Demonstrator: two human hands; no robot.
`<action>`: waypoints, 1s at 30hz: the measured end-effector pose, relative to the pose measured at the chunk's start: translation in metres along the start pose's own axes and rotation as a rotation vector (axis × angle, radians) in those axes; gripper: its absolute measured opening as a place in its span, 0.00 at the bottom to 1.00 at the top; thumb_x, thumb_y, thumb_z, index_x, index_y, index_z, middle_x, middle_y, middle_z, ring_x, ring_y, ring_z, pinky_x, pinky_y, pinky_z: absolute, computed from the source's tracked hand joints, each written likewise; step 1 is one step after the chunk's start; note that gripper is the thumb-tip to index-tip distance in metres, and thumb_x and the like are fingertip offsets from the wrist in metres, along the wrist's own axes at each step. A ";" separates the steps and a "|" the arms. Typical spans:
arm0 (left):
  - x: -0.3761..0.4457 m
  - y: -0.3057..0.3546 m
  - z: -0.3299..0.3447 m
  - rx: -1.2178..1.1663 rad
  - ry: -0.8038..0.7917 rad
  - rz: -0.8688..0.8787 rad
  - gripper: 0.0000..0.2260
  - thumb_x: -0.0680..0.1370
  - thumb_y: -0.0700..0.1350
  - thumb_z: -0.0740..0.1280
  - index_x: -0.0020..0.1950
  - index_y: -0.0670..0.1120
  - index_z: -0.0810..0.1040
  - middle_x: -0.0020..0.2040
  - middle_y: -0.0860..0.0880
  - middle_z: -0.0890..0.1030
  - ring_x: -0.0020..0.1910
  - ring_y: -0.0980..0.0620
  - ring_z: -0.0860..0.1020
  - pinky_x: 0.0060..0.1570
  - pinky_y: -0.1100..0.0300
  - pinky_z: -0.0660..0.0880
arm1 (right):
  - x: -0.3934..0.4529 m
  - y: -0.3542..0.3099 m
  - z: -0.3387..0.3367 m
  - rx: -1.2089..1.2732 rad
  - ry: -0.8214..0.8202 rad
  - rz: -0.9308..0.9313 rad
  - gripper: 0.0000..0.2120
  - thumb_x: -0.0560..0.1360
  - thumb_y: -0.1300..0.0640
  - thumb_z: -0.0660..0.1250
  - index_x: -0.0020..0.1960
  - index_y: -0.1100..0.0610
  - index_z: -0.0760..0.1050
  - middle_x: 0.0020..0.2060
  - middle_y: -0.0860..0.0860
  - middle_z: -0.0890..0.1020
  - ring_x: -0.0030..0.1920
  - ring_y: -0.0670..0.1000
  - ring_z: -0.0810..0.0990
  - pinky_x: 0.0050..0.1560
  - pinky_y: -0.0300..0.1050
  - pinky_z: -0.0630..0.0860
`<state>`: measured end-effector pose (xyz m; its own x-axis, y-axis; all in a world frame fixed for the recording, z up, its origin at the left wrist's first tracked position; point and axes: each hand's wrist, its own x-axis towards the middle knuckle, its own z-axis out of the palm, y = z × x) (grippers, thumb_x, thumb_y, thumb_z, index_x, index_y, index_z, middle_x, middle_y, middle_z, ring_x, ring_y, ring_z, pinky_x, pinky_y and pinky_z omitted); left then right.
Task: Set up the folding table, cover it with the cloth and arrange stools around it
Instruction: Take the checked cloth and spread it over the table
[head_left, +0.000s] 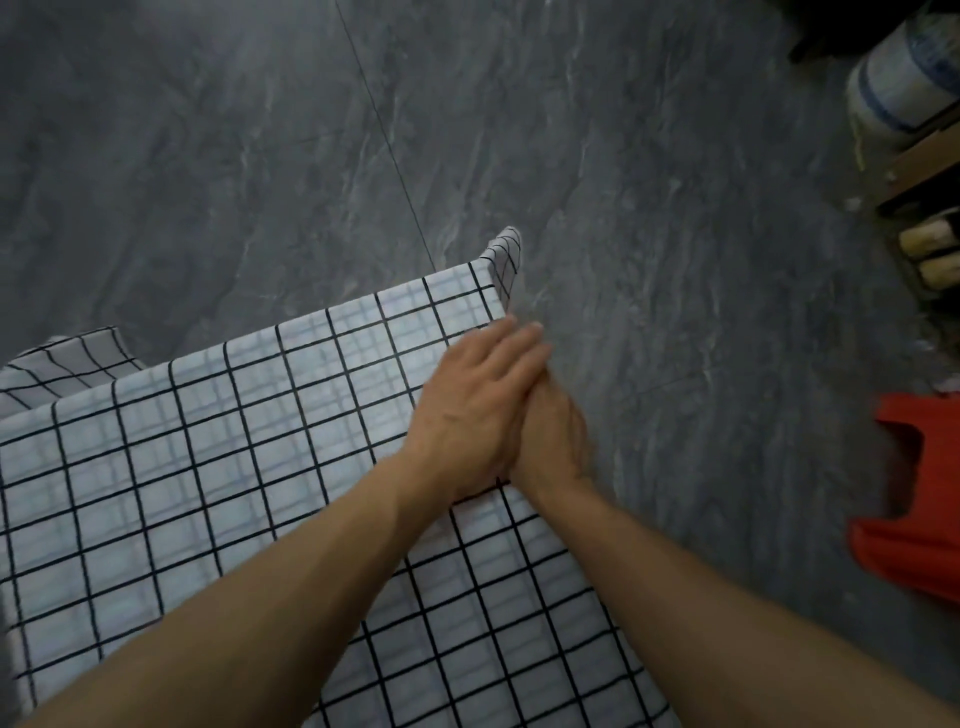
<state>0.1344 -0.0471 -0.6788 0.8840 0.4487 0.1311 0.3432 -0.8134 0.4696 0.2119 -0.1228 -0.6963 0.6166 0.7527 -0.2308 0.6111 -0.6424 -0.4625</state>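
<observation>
A white cloth with a black grid (208, 467) covers the table, and its corners hang down at the far right (506, 260) and far left (67, 358). My left hand (472, 410) lies flat on the cloth at the table's right edge, fingers straight and pointing away from me. My right hand (553, 436) sits right beside and partly under it, at the cloth's edge. It is blurred and its fingers are hidden by the left hand. An orange-red stool (914, 519) stands on the floor to the right of the table, cut off by the frame.
Grey marble-look floor tiles (649, 156) spread beyond and to the right of the table. At the upper right a wooden shelf (924, 166) holds a white and blue rolled bundle (898, 83), with other items below it.
</observation>
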 end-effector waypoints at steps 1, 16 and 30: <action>-0.002 0.002 0.004 -0.059 -0.028 -0.008 0.22 0.79 0.46 0.55 0.70 0.41 0.73 0.71 0.45 0.73 0.73 0.45 0.66 0.72 0.52 0.61 | 0.001 0.002 0.002 -0.011 -0.023 -0.017 0.22 0.80 0.52 0.61 0.72 0.58 0.68 0.64 0.54 0.78 0.62 0.52 0.78 0.60 0.44 0.72; -0.009 -0.002 0.019 0.128 -0.063 -0.038 0.20 0.84 0.49 0.54 0.74 0.42 0.68 0.74 0.45 0.68 0.76 0.47 0.60 0.76 0.58 0.49 | -0.138 0.084 -0.006 0.164 0.065 0.118 0.16 0.82 0.46 0.47 0.41 0.49 0.66 0.30 0.43 0.70 0.30 0.46 0.69 0.32 0.44 0.65; -0.010 0.009 0.013 0.134 -0.083 -0.049 0.22 0.84 0.51 0.52 0.75 0.41 0.66 0.75 0.43 0.68 0.77 0.44 0.60 0.76 0.47 0.55 | -0.198 0.115 -0.016 0.301 -0.055 0.255 0.14 0.84 0.45 0.50 0.48 0.44 0.73 0.38 0.40 0.76 0.39 0.41 0.74 0.42 0.38 0.71</action>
<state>0.1330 -0.0631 -0.6872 0.8864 0.4615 0.0358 0.4209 -0.8358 0.3526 0.1677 -0.3482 -0.6897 0.6970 0.5866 -0.4123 0.2642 -0.7447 -0.6128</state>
